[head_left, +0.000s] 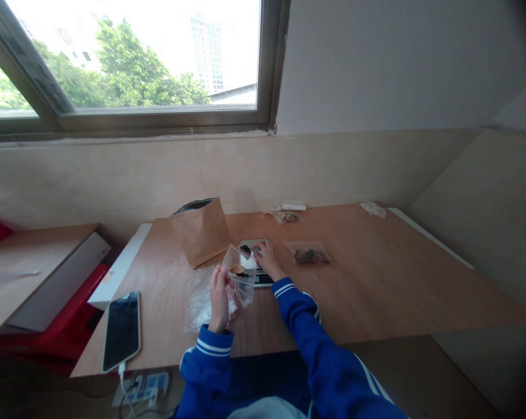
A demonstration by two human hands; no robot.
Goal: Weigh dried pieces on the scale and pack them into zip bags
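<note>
My left hand [220, 294] is closed on the edge of a clear zip bag [244, 286] with a red seal line, and a few brown and dark pieces show inside it. Behind the bag lies a small digital scale [263, 279] with a dark display. Over the scale's plate reaches my right hand [268, 260], fingers bent at a dark piece and something white. Whether the fingers grip anything is too small to tell. Under my left wrist a pile of clear plastic bags [198, 305] rests on the table.
A brown paper pouch [205, 233] stands open behind my left hand. To the right lies a zip bag with dark dried pieces [307, 255]; farther back is a bag of pale pieces [285, 216]. A charging tablet [122, 331] lies front left, above a power strip [147, 389].
</note>
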